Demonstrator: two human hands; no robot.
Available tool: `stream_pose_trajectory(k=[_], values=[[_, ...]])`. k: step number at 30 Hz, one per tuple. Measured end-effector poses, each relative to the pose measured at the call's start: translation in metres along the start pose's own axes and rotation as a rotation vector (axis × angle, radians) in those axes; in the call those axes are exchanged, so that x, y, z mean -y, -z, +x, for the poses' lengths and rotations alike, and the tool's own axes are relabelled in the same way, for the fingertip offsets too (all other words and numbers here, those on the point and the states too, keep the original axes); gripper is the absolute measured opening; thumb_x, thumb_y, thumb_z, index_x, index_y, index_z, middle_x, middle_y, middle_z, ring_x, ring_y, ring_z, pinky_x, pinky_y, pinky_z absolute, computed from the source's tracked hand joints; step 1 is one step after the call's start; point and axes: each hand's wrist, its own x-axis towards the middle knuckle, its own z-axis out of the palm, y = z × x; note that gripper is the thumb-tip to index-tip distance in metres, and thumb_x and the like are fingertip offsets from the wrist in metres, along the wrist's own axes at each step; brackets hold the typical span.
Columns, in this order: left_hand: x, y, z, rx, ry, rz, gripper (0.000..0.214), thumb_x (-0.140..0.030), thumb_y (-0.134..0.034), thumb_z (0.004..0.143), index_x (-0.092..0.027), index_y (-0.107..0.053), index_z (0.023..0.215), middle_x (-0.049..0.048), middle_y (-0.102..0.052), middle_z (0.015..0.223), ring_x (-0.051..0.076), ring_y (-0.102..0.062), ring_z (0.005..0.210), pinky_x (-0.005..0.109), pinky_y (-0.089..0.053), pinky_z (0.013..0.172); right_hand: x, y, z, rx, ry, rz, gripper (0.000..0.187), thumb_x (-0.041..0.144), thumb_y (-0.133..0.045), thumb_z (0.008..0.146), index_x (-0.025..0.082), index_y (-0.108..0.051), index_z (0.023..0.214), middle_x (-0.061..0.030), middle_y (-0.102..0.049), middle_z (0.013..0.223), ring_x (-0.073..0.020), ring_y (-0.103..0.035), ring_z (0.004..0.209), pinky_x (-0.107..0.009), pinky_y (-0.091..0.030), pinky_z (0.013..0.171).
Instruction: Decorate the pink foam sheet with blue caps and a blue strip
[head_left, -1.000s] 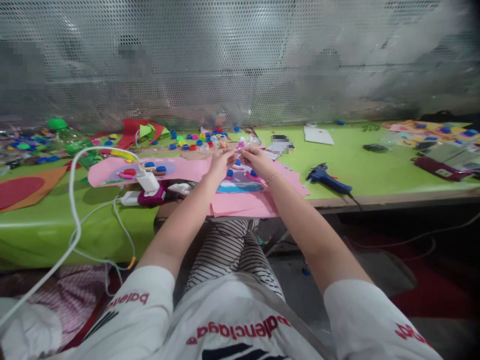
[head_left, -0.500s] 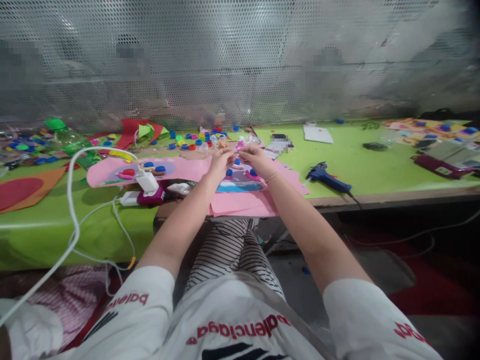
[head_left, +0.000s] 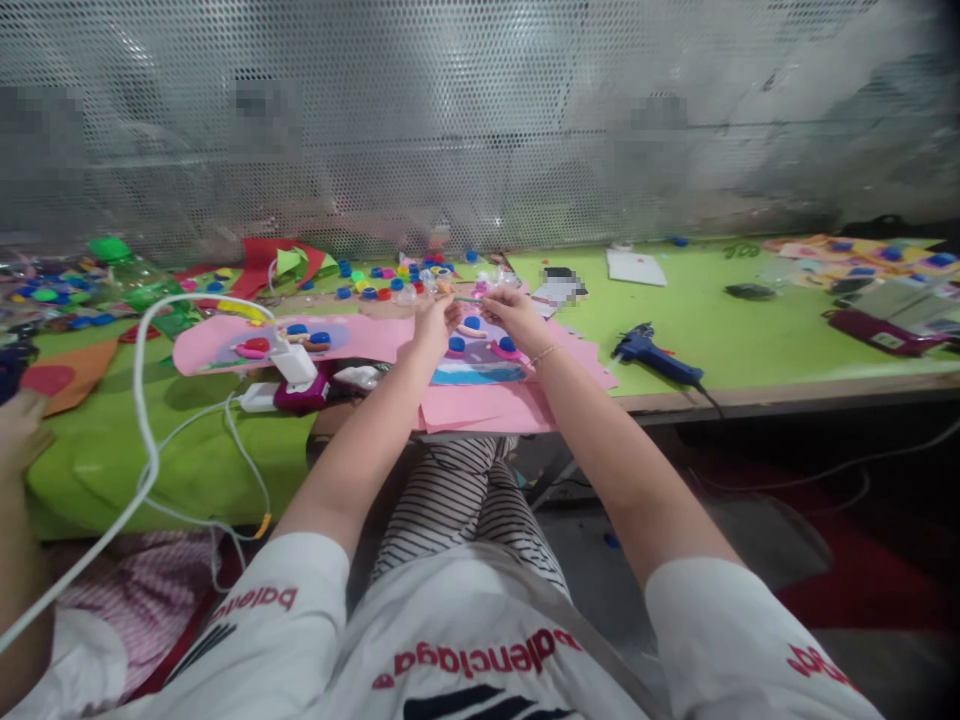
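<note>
Both my hands meet over a pink paper sheet point(head_left: 480, 408) at the table's near edge. My left hand point(head_left: 436, 322) and my right hand point(head_left: 508, 312) have their fingers pinched together on a small thin piece between them, too small to name. Under the hands the sheet carries a picture point(head_left: 477, 370) with blue and pink bottle caps stuck on it. A second pink sheet point(head_left: 225, 345) with caps lies to the left.
A blue glue gun point(head_left: 651, 355) lies right of the pink sheet on the green table point(head_left: 720, 330). White chargers and cables point(head_left: 289, 368) sit to the left. Loose bottle caps point(head_left: 390, 280) lie behind. Another person's arm and hand point(head_left: 19, 430) enters at far left.
Another person's hand and arm have come into view at the far left edge. My own hands have stayed pinched together in nearly the same spot.
</note>
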Motion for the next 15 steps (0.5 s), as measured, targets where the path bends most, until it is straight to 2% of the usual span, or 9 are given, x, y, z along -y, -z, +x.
stream_pose_trajectory(k=[3,9,15], values=[[0.0006,0.0011,0.0024,-0.023,-0.019,-0.018,0.015,-0.008,-0.053,0.085,-0.017,-0.052,0.073,-0.0039,-0.058,0.052,0.005,-0.055,0.043,0.013,-0.044,0.049,-0.0006,0.0004,0.0021,-0.03,-0.011,0.014,0.026,0.033,-0.08,0.066,0.018,-0.062,0.077,0.0028,-0.063,0.064,-0.0082,-0.06,0.06,-0.021,-0.048,0.061],[0.0018,0.0038,0.006,-0.031,-0.047,-0.032,0.008,-0.014,-0.062,0.081,-0.016,-0.056,0.076,-0.0057,-0.057,0.052,0.004,-0.053,0.042,0.012,-0.042,0.047,-0.0046,0.0017,0.0073,-0.078,-0.016,0.021,0.023,0.031,-0.079,0.069,0.019,-0.06,0.072,0.0031,-0.061,0.061,-0.0081,-0.059,0.059,-0.022,-0.049,0.063],[0.0025,0.0033,0.0048,0.013,-0.005,0.02,0.01,-0.02,-0.07,0.077,-0.018,-0.06,0.079,-0.0054,-0.058,0.052,0.005,-0.056,0.044,0.013,-0.044,0.048,-0.0017,0.0005,0.0049,-0.056,-0.015,0.014,0.025,0.034,-0.08,0.069,0.019,-0.059,0.071,0.0024,-0.061,0.062,-0.0091,-0.059,0.061,-0.024,-0.051,0.066]])
